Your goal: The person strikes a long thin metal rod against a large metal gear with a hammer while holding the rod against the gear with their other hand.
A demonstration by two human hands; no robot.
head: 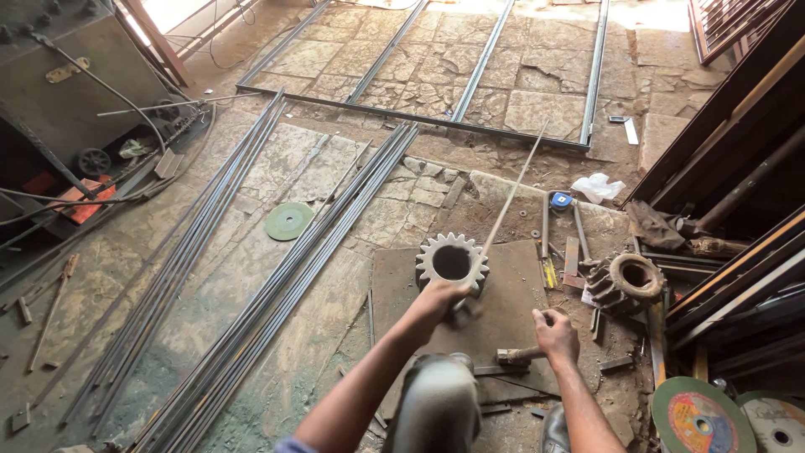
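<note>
My left hand (438,299) grips the near end of a long thin metal rod (509,200) that slants up and away to the right. The rod's near end rests against a pale toothed gear (429,256) standing on a flat steel plate (511,315). My right hand (555,332) is closed on the handle of a hammer (518,355), whose head lies low over the plate near my knee (436,403).
A rusty second gear (627,281) sits right of the plate, with hand tools (560,226) behind it. Bundles of long steel rods (277,277) run across the stone floor at left, beside a green cutting disc (288,221). A welded frame (470,75) lies far back. More discs (698,419) lie at bottom right.
</note>
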